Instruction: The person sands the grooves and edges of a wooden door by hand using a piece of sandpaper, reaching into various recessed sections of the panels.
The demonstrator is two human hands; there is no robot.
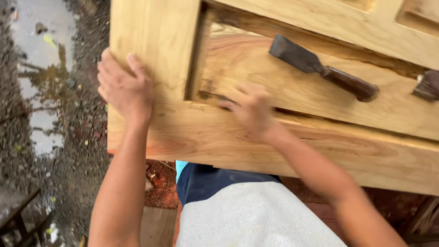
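A large pale wooden door frame fills the upper and right parts of the frame, its thick rails running from the upper left down toward the lower right; the left hand, at centre left, lies flat on the frame's left upright with fingers spread wide, gripping nothing; the right hand, near the middle, is blurred, its fingers loosely open and resting on the edge where the recessed panel meets the lower rail, holding no tool; a chisel with a dark metal blade and brown wooden handle lies on the panel in the upper right, well apart from both hands; another dark tool shows partly at the right edge; wet gravel ground with puddles occupies the left side.
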